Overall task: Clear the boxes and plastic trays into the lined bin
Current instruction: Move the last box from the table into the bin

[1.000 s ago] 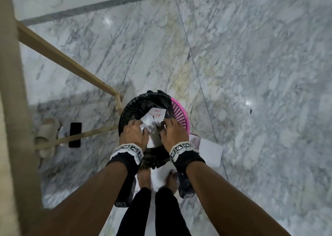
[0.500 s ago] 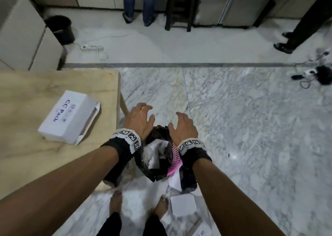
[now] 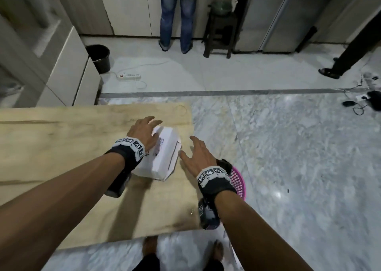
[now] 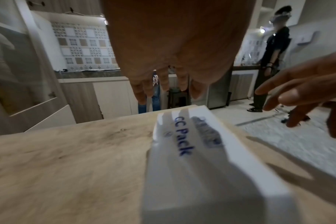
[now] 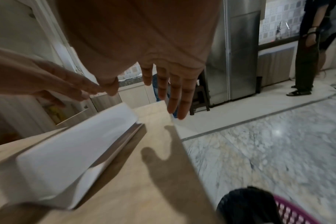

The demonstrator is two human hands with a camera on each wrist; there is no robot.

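Both hands spread over box (image 3: 165, 155); left wrist view reads "CC Pack".

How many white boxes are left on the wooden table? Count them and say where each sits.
1. A white box lies near the table's right edge, under the open left hand, with the right hand beside it. The table's left end is out of view.

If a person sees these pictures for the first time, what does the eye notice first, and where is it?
First the white box printed "CC Pack", lying near the right edge of the wooden table. The left hand is spread over it and the right hand reaches in beside it, both open. Lower right, on the marble floor, the pink bin peeks out.
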